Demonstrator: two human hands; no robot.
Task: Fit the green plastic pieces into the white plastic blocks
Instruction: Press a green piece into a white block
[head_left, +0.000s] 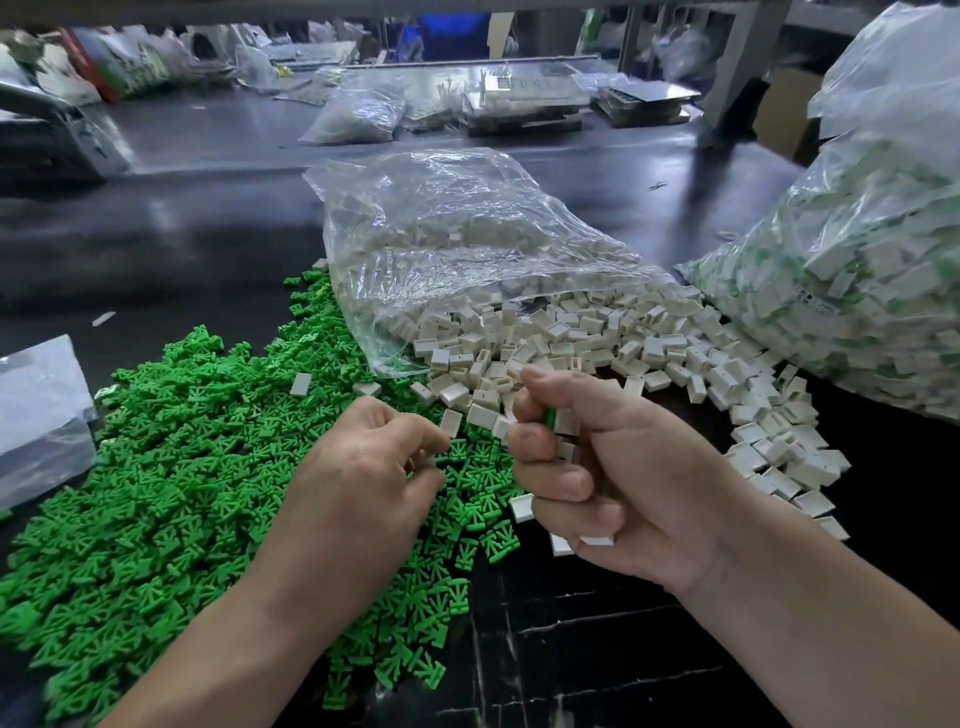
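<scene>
Right hand (613, 478) is closed in a fist around a bunch of held blocks (566, 422); white edges stick out between the fingers and below the palm. Thumb and forefinger pinch at the top of the fist, where a sliver of a green piece (548, 418) shows against one of those blocks. How far it is seated, can't tell.

Left hand (363, 467) hovers low over the green pieces (171, 467), fingers curled in toward the thumb. Something pale shows between the fingertips, but whether they pinch anything, can't tell.

The green pieces lie in a wide loose heap on the left of the dark table (156, 234). The white blocks (571, 338) spill out of the mouth of a clear bag (441, 234) lying on its side just behind the hands, and the heap runs off to the right. The two heaps meet between the hands, with a few stray white blocks on the green.

Big full bag (857, 260) at the far right, packed with white and green parts. Flat plastic bag (36, 415) at the left edge.
</scene>
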